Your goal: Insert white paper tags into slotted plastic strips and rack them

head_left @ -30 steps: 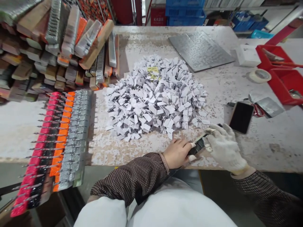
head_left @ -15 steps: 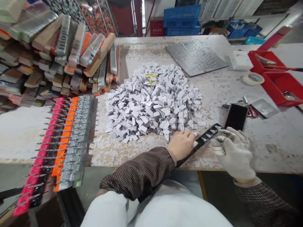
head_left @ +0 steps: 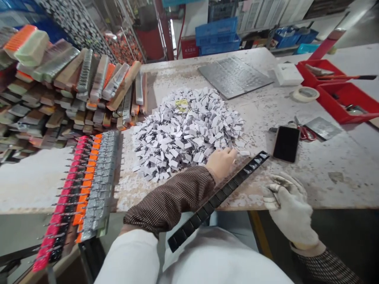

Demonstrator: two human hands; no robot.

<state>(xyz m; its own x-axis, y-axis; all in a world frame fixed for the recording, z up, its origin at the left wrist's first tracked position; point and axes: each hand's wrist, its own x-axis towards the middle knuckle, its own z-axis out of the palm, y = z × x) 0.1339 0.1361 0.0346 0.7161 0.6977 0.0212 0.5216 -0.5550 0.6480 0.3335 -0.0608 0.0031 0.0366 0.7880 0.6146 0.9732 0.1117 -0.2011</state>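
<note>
My bare left hand [head_left: 221, 161] rests at the near edge of a big heap of small white paper tags [head_left: 186, 130], fingers bent together among them; what they pinch is hidden. A long black strip of square segments [head_left: 219, 197] lies slanted from the table by the phone down over the edge onto my lap, just right of my left wrist. My gloved right hand [head_left: 287, 203] hovers off the table's front edge, right of the strip and apart from it, its fingers curled in with nothing visible in them.
A black phone [head_left: 286, 143] lies right of the heap, with scissors [head_left: 304, 132], a tape roll [head_left: 306, 94] and red trays [head_left: 340, 92] beyond. A metal plate [head_left: 233, 75] lies at the back. Stacked blocks [head_left: 74, 90] and a pink, orange and silver rack [head_left: 85, 185] fill the left.
My left hand left the strip and moved up into the tag heap. My right hand let go of the strip's end and drew back toward me. The camera tilted up.
</note>
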